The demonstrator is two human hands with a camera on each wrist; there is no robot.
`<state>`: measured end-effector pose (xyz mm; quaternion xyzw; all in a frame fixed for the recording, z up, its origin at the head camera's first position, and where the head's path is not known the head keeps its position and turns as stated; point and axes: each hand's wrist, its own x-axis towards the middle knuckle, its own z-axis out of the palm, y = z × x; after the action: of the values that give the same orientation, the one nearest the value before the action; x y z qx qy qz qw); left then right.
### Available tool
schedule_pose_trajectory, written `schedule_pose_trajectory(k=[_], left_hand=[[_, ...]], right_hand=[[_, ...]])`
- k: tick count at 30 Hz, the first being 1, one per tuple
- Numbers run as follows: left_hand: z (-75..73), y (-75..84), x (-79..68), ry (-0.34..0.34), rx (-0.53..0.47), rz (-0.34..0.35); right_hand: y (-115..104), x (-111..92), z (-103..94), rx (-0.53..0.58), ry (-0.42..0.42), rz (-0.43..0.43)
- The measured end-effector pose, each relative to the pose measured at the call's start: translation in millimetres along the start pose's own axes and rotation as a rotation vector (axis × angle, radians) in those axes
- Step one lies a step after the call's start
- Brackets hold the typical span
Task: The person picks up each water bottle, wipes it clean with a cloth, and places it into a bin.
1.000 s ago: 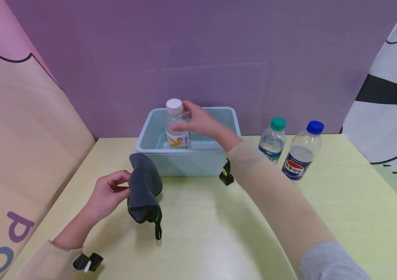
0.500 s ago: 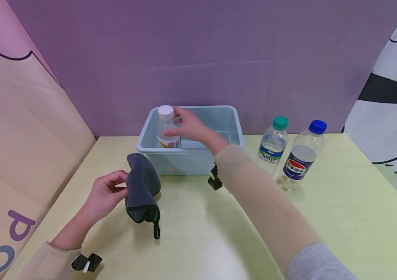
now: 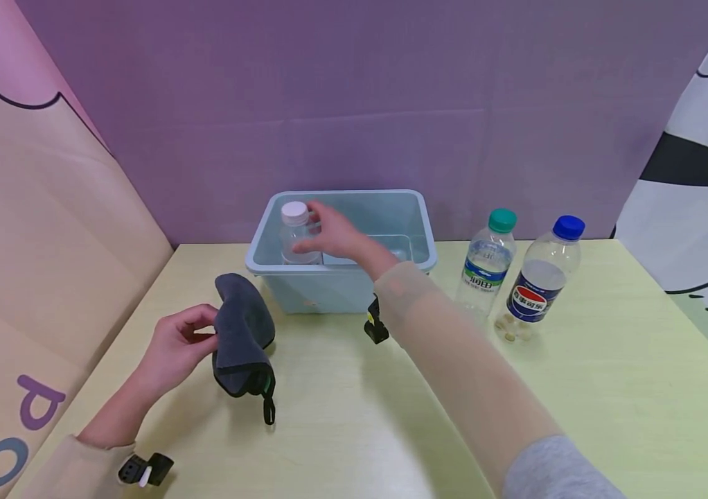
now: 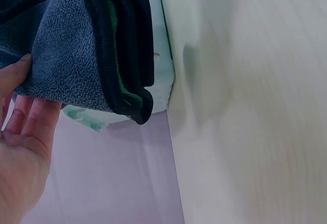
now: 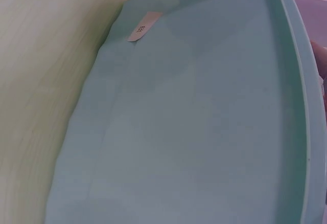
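In the head view my left hand (image 3: 173, 350) pinches a folded dark grey cloth (image 3: 243, 339) with black edging and a hanging loop, held in front of the tub. The left wrist view shows the thumb on one face of the cloth (image 4: 69, 50) and the fingers beneath it. My right hand (image 3: 338, 234) reaches over the front rim of a pale blue plastic tub (image 3: 304, 285), thumb and fingers around a clear bottle with a white cap (image 3: 294, 213). The bottle stands upright at the tub's left side, its lower part hidden behind the front wall.
Right of the tub stand a clear bottle with a green cap (image 3: 488, 260) and a Pepsi bottle with a blue cap (image 3: 537, 277). The pale wooden table (image 3: 329, 416) meets a purple backdrop (image 3: 379, 104) behind. In the right wrist view the tub wall (image 5: 194, 111) fills most of the picture.
My right hand has lowered the white-capped bottle into the tub and a little to the left. My left hand has drifted slightly left with the cloth.
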<state>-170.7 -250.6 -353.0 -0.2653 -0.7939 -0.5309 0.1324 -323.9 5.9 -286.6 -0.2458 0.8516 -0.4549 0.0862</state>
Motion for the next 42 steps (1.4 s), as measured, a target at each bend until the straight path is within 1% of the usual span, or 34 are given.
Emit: schedule_pose_trajectory(k=[12,21,26,33,37,42], left_hand=[[-1.3,0.1,0.6,-0.010,-0.001,0.013],[-0.2,0.2,1.3,-0.017,-0.027,0.015],[-1.5,0.2,0.2,-0.011,-0.008,0.009],[-3.7,-0.2,-0.6,-0.004,0.009,0.007],[-4.3,0.1,-0.4,-0.005,-0.001,0.009],[-4.1,-0.9,0.4,-0.008,-0.007,0.014]], right_hand=[[2,6,4.8,-0.018,-0.027,0.059],[2,8,8.6,-0.040,-0.014,0.048],[1,8,9.8,-0.055,-0.018,0.046],[-5,8,10.2,-0.086,-0.027,0.019],[-7,7,9.2,-0.063,-0.023,0.031],[-6,4,4.7,-0.017,0.014,0.051]])
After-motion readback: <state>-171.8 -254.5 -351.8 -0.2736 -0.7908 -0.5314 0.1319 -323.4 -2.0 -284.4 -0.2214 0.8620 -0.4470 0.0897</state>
